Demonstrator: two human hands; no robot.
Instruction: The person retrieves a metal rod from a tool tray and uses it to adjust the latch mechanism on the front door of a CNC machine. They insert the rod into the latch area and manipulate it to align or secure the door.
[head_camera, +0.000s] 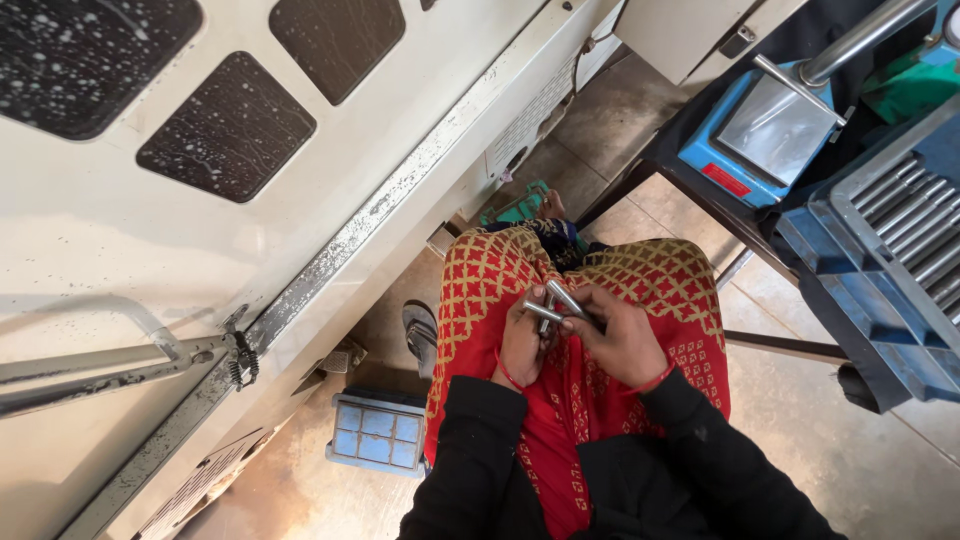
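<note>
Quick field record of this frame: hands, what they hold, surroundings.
posture: seated, red patterned garment over the lap
left hand: gripping short shiny metal rods
right hand: also on the rods
right side: blue plastic crate of grey metal rods
left side: cream machine housing with dark speckled windows
floor: small blue grid-topped pedal

Single head-worn view, looking steeply down from above seated person's lap; hands near frame centre, close. Machine door (250, 230) fills left, blue crate (880, 300) right edge, floor (880, 450) below.
</note>
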